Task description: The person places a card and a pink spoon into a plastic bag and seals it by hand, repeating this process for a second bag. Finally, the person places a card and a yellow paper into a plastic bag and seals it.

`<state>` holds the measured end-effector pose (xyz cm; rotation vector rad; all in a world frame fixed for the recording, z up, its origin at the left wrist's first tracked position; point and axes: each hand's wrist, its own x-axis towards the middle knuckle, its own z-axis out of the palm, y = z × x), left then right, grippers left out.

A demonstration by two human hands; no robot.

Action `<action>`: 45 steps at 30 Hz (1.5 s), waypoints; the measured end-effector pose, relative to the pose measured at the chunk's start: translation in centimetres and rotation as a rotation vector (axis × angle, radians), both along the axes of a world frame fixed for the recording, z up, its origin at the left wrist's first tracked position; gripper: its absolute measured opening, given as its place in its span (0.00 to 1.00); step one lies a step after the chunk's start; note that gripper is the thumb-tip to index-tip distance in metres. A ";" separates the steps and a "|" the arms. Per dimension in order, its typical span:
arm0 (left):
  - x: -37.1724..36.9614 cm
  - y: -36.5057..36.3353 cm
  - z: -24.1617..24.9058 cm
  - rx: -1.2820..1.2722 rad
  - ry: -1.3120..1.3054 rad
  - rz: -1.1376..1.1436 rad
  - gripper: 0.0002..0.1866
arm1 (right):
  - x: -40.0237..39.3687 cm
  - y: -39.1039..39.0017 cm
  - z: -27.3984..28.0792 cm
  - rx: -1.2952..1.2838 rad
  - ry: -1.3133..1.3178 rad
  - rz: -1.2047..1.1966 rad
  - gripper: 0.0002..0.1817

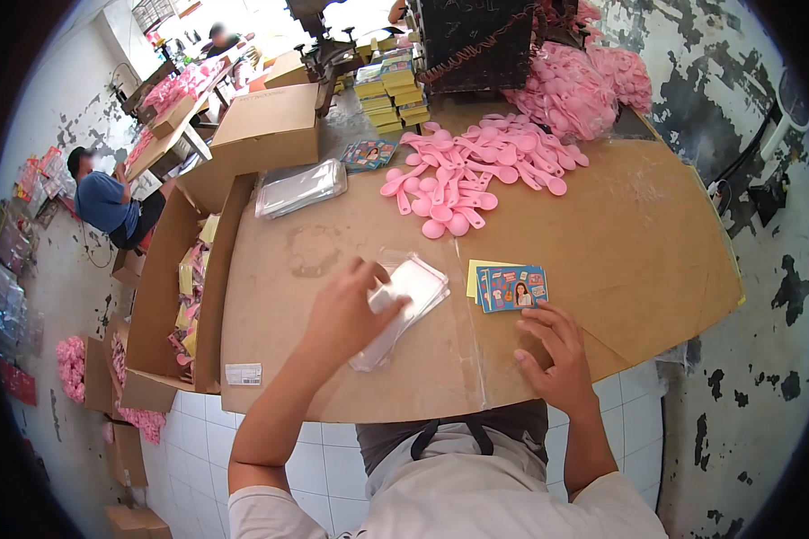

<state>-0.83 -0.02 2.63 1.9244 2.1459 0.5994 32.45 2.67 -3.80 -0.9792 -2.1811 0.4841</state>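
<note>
On the cardboard-covered table lies a small stack of clear plastic bags [413, 304], slightly fanned. My left hand [349, 310] is over its left side, thumb and fingers apart, the fingertips close above the plastic. To the right is a small pile of blue printed cards [512, 289] with pictures on them, a yellow card [473, 278] sticking out on its left. My right hand [555, 349] has its fingers spread, fingertips right at the lower right edge of the cards. Beyond both hands spreads a heap of pink plastic scoops [458, 175].
A thicker stack of clear bags [301, 189] and more blue cards [368, 154] lie farther back. An open cardboard box [234, 242] of packed pieces stands at the left edge. Bagged pink scoops [571, 90] pile up at the back right. A person [108, 199] sits at far left.
</note>
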 end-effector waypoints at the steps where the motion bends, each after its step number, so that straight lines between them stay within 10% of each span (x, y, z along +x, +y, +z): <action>1: -1.0 0.4 -0.5 0.042 -0.004 0.063 0.26 | -0.1 0.1 0.1 0.003 0.006 0.007 0.21; 20: -3.5 0.6 -4.5 0.136 -0.351 -0.013 0.24 | -1.1 -0.2 0.4 0.004 -0.064 -0.007 0.22; 30: -4.6 1.6 -4.6 0.176 -0.082 -0.026 0.21 | -0.7 0.0 0.6 -0.051 0.031 -0.021 0.24; 45: -4.0 1.4 -5.7 0.100 -0.642 0.026 0.15 | -0.8 12.0 3.1 -0.160 -0.205 0.095 0.14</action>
